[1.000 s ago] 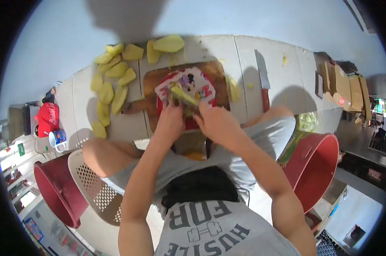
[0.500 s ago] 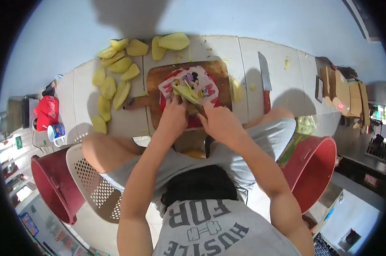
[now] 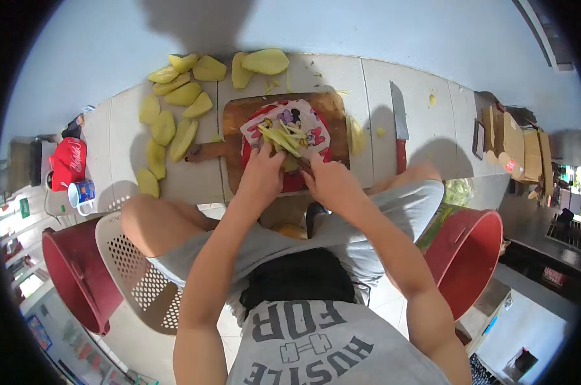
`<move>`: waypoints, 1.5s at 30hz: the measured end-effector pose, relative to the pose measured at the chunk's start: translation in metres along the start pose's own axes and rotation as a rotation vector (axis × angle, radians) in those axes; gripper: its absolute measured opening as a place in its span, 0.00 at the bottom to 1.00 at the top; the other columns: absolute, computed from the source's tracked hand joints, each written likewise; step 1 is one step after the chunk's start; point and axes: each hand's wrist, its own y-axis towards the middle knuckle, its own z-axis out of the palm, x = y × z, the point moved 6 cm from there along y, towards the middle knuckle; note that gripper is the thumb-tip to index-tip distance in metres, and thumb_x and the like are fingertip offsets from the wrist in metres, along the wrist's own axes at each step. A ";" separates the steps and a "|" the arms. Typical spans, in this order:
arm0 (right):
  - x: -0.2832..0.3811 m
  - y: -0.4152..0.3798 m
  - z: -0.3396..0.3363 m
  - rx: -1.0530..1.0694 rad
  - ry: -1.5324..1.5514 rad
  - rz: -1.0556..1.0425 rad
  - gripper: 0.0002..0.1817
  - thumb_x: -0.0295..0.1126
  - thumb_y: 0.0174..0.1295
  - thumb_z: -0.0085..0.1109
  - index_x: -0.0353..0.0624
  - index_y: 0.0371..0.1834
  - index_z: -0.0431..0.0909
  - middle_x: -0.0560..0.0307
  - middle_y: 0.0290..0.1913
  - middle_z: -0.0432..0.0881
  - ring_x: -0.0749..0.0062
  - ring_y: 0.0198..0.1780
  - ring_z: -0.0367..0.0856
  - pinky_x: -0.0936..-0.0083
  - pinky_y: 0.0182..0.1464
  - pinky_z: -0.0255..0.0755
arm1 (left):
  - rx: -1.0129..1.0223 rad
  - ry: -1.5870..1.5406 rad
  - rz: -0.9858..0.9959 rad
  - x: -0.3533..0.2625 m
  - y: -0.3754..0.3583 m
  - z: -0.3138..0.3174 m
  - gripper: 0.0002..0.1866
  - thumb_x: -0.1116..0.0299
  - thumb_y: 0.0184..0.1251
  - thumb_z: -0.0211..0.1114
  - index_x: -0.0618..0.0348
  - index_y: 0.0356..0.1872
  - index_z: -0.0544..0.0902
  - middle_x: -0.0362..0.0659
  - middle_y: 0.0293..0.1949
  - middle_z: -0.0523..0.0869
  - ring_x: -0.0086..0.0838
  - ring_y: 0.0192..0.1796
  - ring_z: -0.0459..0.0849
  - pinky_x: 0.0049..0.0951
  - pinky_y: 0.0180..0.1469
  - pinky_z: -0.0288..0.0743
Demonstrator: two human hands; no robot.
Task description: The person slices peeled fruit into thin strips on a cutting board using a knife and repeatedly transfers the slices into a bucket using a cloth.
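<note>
The wooden board [image 3: 340, 114] carries a cartoon-print plate [image 3: 304, 114]; right of the board lies a red-handled knife [image 3: 400, 122]. Over the board, my left hand [image 3: 260, 176] steadies cut produce and my right hand [image 3: 330, 184] is clenched round something dark, probably a blade. Peeled slabs [image 3: 163, 127] sit left of the board. I judge this to be slicing; another stroke would need my fingertips clear. Half a second ago the pale strips [image 3: 276, 135] lay less spread.
</note>
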 end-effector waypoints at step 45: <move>0.008 -0.023 0.003 -0.005 0.075 0.068 0.17 0.41 0.73 0.55 0.37 0.47 0.67 0.31 0.30 0.84 0.29 0.36 0.85 0.40 0.40 0.79 | -0.042 -0.077 -0.021 0.006 -0.007 -0.003 0.19 0.77 0.55 0.67 0.61 0.51 0.84 0.56 0.50 0.80 0.56 0.51 0.79 0.51 0.54 0.78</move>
